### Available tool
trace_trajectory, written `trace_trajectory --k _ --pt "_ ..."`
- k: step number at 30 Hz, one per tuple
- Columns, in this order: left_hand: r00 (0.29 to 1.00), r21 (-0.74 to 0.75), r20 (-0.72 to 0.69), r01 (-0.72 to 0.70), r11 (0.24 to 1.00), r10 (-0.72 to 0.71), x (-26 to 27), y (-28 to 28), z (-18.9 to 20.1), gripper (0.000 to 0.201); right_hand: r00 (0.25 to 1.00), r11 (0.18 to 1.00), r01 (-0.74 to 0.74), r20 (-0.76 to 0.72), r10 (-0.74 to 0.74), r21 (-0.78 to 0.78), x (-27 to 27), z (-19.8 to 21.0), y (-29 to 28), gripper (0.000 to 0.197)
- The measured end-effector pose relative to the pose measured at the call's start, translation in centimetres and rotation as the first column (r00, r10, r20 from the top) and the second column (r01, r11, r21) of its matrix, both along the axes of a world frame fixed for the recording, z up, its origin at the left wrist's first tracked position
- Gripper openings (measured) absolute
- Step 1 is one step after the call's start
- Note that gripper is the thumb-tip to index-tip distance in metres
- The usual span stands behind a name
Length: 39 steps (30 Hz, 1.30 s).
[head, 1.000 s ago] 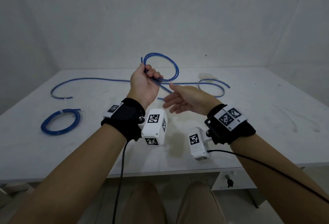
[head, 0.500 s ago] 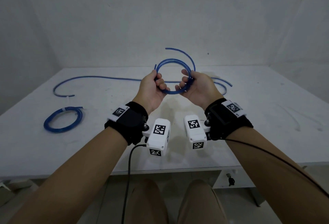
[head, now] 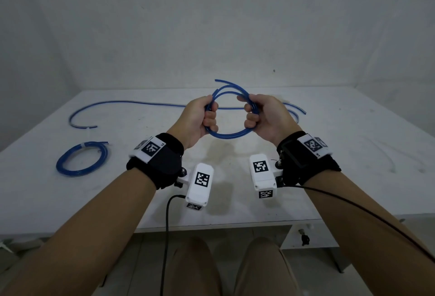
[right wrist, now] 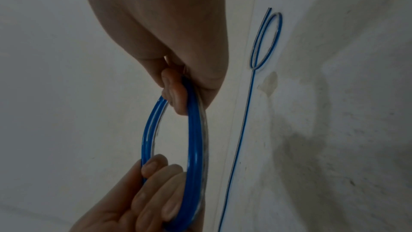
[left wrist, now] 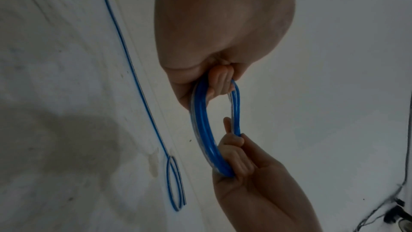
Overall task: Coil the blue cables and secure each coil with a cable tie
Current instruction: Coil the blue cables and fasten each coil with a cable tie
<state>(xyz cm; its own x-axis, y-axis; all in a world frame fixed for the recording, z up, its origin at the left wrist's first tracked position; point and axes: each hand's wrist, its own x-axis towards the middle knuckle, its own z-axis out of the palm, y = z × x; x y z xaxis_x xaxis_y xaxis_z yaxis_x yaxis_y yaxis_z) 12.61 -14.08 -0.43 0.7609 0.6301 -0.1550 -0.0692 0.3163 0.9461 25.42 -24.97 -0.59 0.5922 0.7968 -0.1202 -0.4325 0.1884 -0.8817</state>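
Observation:
A blue cable coil (head: 229, 134) of a few turns hangs in the air above the table's middle. My left hand (head: 207, 114) grips its left side and my right hand (head: 253, 113) grips its right side, fingers curled through the ring. One cable end (head: 220, 81) sticks out at the top. The left wrist view shows the coil (left wrist: 200, 130) edge-on between both hands, as does the right wrist view (right wrist: 194, 138). A finished coil (head: 81, 160) with a white tie (head: 82, 144) lies at the left. A long loose blue cable (head: 131, 102) lies across the back.
The white table (head: 235, 222) ends at a front edge near my knees, with walls close behind and at both sides. The loose cable's far loop (head: 294, 112) lies behind my right hand. Thin pale strands (head: 381, 152) lie at the right. Black leads hang from my wrists.
A second ago my left hand alone held one loop, the right hand open beneath it. Now both hands grip a coil of more turns, lifted clear of the table.

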Motion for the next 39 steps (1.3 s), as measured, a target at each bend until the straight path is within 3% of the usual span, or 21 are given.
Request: trace_trajectory --k 5,11,14,19,23,29,35,39 --pt "0.999 0.079 -0.038 -0.002 0.997 0.005 0.0 0.2 0.3 0.04 0.993 1.0 0.007 0.12 -0.005 -0.021 0.1 0.2 -0.1 0.027" --pt "0.975 0.305 -0.193 0.166 0.938 -0.11 -0.2 0.3 0.1 0.033 0.926 0.994 0.011 0.377 0.032 -0.111 0.0 0.2 -0.1 0.022" --pt "0.989 0.281 -0.134 0.105 0.954 -0.07 -0.3 0.1 0.0 0.019 0.929 0.995 0.042 0.37 -0.004 -0.094 -0.1 -0.5 0.1 0.017" --pt "0.993 0.302 -0.112 0.078 0.95 -0.046 -0.2 0.0 -0.3 0.018 0.936 0.993 0.1 0.343 -0.073 -0.062 -0.1 -0.7 0.1 0.019" --pt "0.989 0.356 -0.131 0.108 0.928 -0.065 -0.1 -0.2 -0.2 0.016 0.931 0.992 0.076 0.363 -0.036 -0.097 -0.2 -0.9 0.1 0.022" --pt "0.993 0.35 -0.121 0.036 0.936 0.007 0.1 -0.5 -0.3 0.011 0.909 0.993 0.041 0.416 0.009 -0.11 -0.3 -1.1 0.1 0.019" --pt "0.996 0.38 -0.084 0.051 0.923 -0.02 0.0 -0.9 -0.6 0.02 0.896 0.993 0.051 0.445 0.001 -0.106 -0.1 -0.7 0.0 0.017" --pt "0.998 0.279 -0.063 0.022 0.96 -0.005 0.2 -1.1 -1.0 0.022 0.885 0.992 0.085 0.464 -0.032 -0.094 -0.5 -0.6 0.0 0.016"
